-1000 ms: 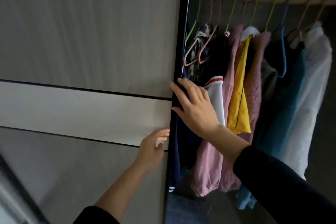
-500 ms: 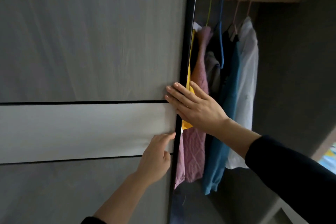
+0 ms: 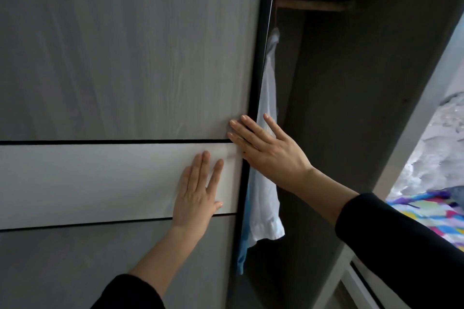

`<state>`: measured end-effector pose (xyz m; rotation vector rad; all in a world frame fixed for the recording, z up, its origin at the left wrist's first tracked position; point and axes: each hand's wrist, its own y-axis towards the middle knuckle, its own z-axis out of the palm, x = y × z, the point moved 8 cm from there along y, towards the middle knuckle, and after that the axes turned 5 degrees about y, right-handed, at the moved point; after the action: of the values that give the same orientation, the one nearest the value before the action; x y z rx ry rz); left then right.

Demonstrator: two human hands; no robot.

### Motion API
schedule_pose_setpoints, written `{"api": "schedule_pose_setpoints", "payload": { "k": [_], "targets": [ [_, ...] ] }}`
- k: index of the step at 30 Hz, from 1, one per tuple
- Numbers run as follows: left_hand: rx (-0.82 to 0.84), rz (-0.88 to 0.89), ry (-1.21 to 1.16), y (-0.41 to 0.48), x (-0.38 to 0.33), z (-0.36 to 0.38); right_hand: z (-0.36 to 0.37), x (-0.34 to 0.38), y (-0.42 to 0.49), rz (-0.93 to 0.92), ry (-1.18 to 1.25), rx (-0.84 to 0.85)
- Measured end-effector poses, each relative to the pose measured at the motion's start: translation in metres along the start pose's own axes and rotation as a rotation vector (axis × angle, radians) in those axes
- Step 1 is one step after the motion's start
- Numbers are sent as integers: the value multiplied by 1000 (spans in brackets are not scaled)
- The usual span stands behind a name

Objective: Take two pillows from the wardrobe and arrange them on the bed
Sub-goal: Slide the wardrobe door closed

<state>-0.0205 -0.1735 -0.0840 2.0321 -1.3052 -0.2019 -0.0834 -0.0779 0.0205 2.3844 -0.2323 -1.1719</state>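
Note:
The grey sliding wardrobe door (image 3: 125,57) fills the left and middle of the view, with a pale band across it. My left hand (image 3: 198,190) lies flat on that pale band, fingers spread. Over the door's black right edge (image 3: 254,98) rests my right hand (image 3: 266,148), palm down with the fingers apart. Right of the edge a narrow dark gap of the wardrobe (image 3: 326,108) shows. No pillow is in view.
In the gap hang a white shirt (image 3: 267,183) and a blue garment (image 3: 243,246) below a wooden rail (image 3: 311,5). A pale frame post (image 3: 411,138) stands to the right. Beyond it lies a colourful patterned cloth (image 3: 431,211).
The door has slid to the right and covered most of the hanging clothes; only the white shirt and a blue strip still show. Both hands moved right with it, the left one now flat.

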Motion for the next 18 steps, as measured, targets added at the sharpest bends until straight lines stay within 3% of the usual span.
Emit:
{"api": "schedule_pose_setpoints", "payload": {
  "k": [9, 12, 18],
  "targets": [
    [-20, 87, 76, 29, -79, -11, 16, -63, -69, 67, 10, 128],
    [-2, 36, 61, 42, -91, -15, 22, -77, -87, 113, 48, 182],
    [-25, 44, 34, 59, -130, -20, 21, -95, -103, 195, 140, 162]
  ]
}}
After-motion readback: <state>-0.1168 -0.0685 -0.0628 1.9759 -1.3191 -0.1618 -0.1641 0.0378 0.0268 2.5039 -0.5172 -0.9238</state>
